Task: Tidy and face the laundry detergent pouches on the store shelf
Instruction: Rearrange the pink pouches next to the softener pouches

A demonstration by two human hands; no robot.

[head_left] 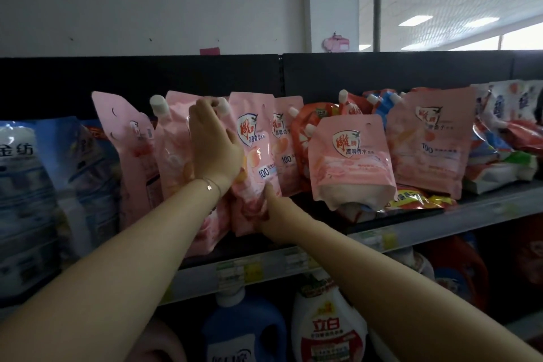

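Several pink detergent pouches stand in a row on the top shelf. My left hand lies flat against the upper front of one pink pouch, its fingertips curled near a white spout cap. My right hand is mostly hidden and grips the lower edge of the neighbouring pink pouch, which stands upright with its logo facing out. Further right, another pink pouch leans forward, and a larger one stands behind it.
Blue pouches fill the shelf's left end. Orange and red pouches and blue-white bags lie jumbled to the right. Detergent bottles stand on the shelf below. A black back panel rises behind the pouches.
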